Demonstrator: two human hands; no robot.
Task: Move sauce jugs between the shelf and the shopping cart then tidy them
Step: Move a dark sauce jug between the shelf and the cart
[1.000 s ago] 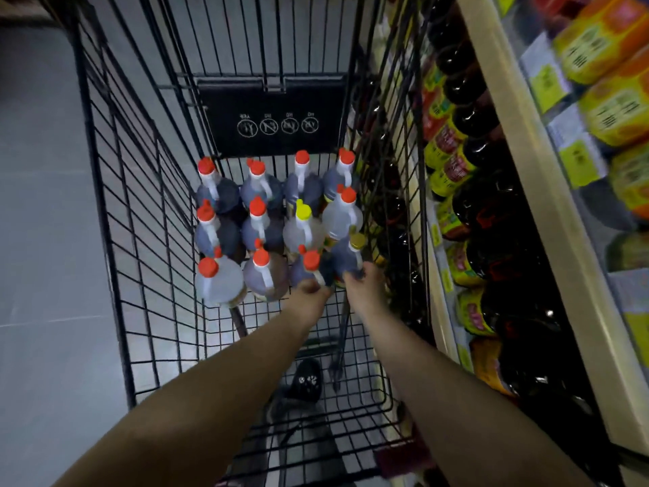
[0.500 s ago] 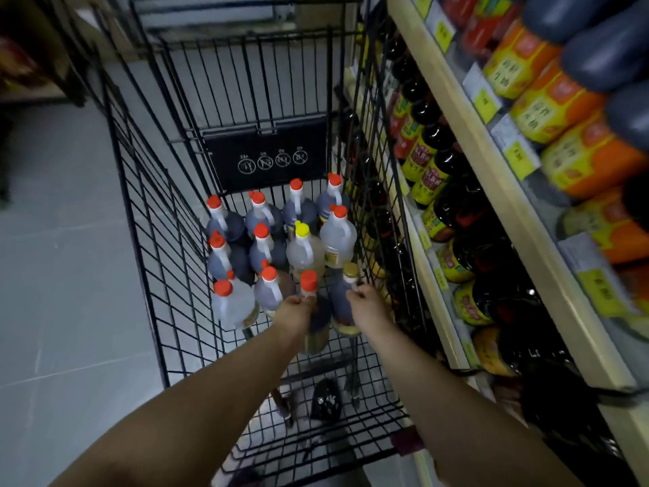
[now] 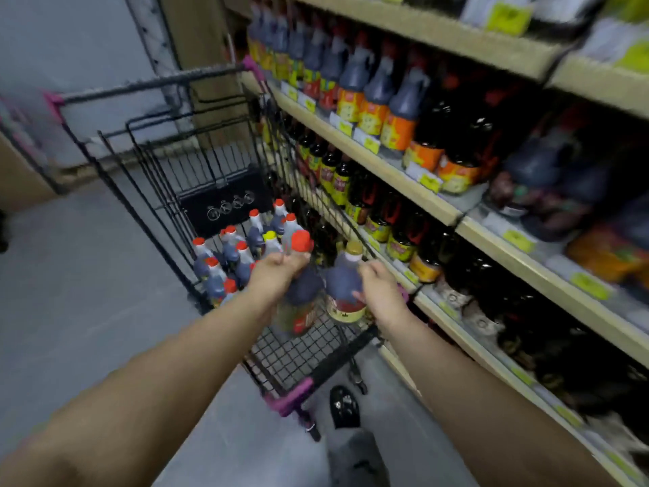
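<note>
My left hand [image 3: 275, 272] grips the neck of a red-capped sauce jug [image 3: 298, 300], held above the black wire shopping cart [image 3: 291, 356]. Just to the right, my right hand [image 3: 381, 288] holds a gold-capped sauce jug [image 3: 342, 281] by its handle side, at the cart's right rim. Both jugs are dark with red and yellow labels and hang upright, side by side. Several more red-capped jugs and one yellow-capped jug [image 3: 270, 239] stand in rows at the cart's far end.
Wooden shelves [image 3: 435, 205] full of dark sauce jugs and bottles run along the right, close to the cart. The lower shelf [image 3: 453, 321] edge is beside my right hand. Grey floor lies to the left. My shoe [image 3: 346, 405] is below the cart's purple corner [image 3: 291, 398].
Both hands have lifted their jugs up out of the front row of the cart. My view has swung up and right toward the shelves.
</note>
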